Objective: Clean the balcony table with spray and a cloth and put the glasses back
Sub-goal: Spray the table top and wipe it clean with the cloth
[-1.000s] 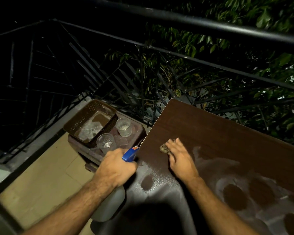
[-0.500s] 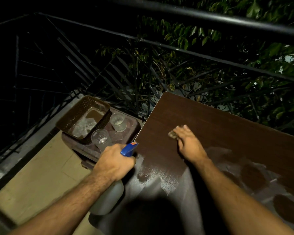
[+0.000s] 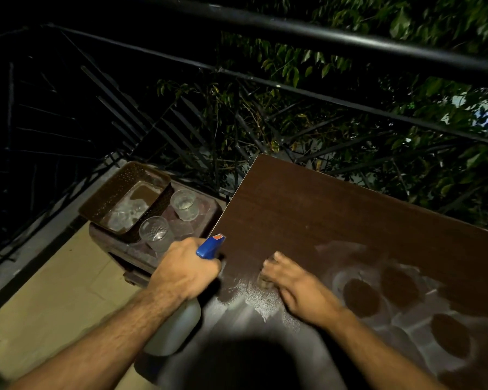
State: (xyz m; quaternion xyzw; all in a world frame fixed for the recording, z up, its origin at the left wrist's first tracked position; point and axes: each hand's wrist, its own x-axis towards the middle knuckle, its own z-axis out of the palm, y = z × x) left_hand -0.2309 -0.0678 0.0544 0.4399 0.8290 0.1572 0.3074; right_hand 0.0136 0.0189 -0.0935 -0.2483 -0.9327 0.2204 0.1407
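A brown perforated plastic basket [image 3: 104,201] sits on a dark low stool [image 3: 116,246]. Black metal railing [image 3: 321,32] runs behind, green leafy branches [image 3: 350,108] beyond. Beige floor tiles [image 3: 54,291] lie below.

— What did you have on your arms that night?

— As far as the view reached, both were bare. My left forearm [image 3: 102,342] entered from about seven o'clock and my right forearm [image 3: 378,350] from about five; skin ran all the way to the frame's edge on each.

— Any detail on them?

— Dark hair lay along the top of the left forearm, thickest near the wrist. My left hand [image 3: 185,273] showed ridged knuckles and tendons across its back under the light.

— And the other one?

— My right hand [image 3: 299,288] was smeared with blur, so its fingers were hard to make out.
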